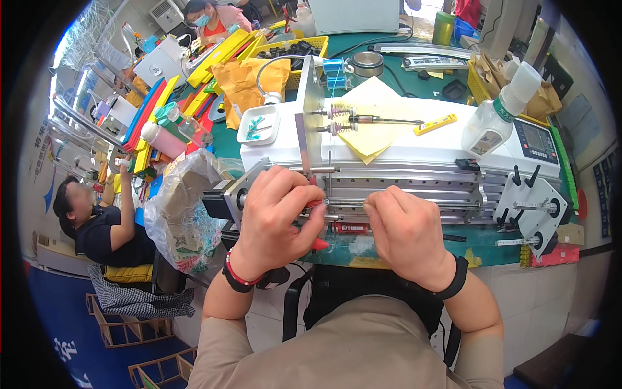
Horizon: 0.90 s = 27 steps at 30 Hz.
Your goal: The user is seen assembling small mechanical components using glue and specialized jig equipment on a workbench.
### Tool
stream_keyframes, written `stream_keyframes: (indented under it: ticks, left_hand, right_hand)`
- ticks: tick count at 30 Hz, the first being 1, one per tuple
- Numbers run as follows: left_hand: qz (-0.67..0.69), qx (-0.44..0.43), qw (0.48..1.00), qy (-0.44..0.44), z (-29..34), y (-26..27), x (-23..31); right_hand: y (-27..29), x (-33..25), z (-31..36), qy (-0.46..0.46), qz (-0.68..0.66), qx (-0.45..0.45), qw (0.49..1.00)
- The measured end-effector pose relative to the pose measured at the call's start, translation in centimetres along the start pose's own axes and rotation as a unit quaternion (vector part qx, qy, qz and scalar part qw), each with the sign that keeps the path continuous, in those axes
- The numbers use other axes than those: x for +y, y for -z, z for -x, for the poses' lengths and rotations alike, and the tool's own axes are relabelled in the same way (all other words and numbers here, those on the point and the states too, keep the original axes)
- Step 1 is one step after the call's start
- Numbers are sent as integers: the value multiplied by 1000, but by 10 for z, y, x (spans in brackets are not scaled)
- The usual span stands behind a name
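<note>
My left hand [278, 209] is closed around a small tool with red handles [320, 244], mostly hidden by the fingers. It sits at the left end of a thin metal rod [421, 205] stretched along a white and silver bench machine [405, 175]. My right hand [413, 236] is closed in a pinch beside the rod, a short way to the right. Whatever lies between its fingertips is too small to make out. Behind my left hand rises an upright metal plate [309, 123] with spring-loaded thread tensioners [340, 120] on its right side.
A white dish [258, 126] with small teal pieces, yellow paper [369, 146], a yellow knife [435, 124] and a white bottle [495, 117] rest on the machine. A plastic-lined bin [188, 194] stands left. Two people [107, 223], [217, 19] sit at the left and far side.
</note>
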<state>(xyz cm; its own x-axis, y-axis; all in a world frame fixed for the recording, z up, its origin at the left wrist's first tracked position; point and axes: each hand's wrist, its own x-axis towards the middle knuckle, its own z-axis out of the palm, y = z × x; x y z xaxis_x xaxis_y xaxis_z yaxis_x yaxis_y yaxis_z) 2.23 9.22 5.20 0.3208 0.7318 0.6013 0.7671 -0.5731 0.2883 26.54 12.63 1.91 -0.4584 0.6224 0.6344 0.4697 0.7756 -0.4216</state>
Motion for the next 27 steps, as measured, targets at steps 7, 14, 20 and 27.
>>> stream_keyframes:
  ticks: [7,14,20,27]
  left_hand:
    - [2,8,1000,15,1,-3,1]
    - [2,3,1000,27,-1,1,7]
    - [-11,42,999,2,11,4,15]
    - [89,29,995,-31,38,-21,44]
  right_hand:
    - [1,-1,-2,-5,7,-6,1000]
    - [-3,4,-2,-14,4,7,1000]
    - [12,1,-7,-34,4,-10,999]
    - [47,11,-36,-81,44,-149,985]
